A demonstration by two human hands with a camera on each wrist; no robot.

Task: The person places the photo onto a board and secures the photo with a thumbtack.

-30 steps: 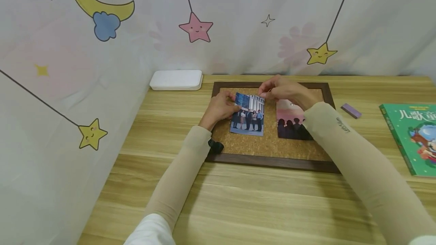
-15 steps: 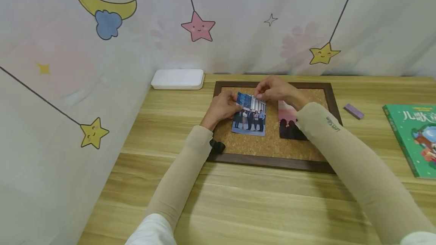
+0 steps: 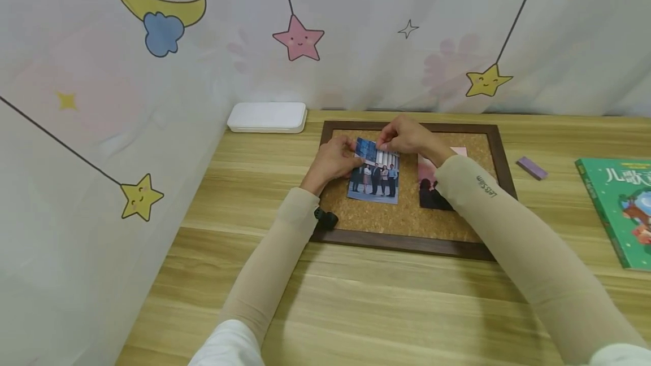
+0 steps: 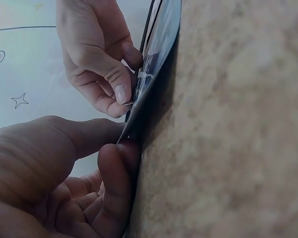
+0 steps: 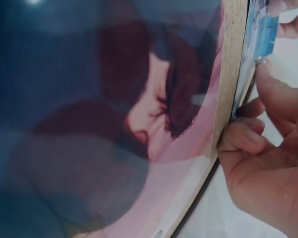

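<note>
A photo (image 3: 373, 182) of several people in front of a building lies on the left half of a brown-framed corkboard (image 3: 371, 225). My left hand (image 3: 333, 158) pinches its upper left edge between thumb and finger; the left wrist view shows that edge lifted off the cork. At the photo's top middle, my right hand (image 3: 405, 135) pinches a small shiny thumbtack (image 5: 260, 60), mostly hidden by the fingertips. Whether its point touches the photo I cannot tell. A second photo (image 3: 427, 191), pink with dark silhouettes, lies on the board's right half, partly behind my right forearm.
A white case (image 3: 267, 117) stands at the table's back left. Right of the board lie a purple eraser-like block (image 3: 532, 168) and a green book (image 3: 617, 208). A star-patterned cloth (image 3: 356, 44) hangs behind the wooden table (image 3: 386, 304).
My right hand has moved left along the photo's top, from its right corner to its middle. My left hand keeps its pinch on the photo's edge. The head view has shifted slightly.
</note>
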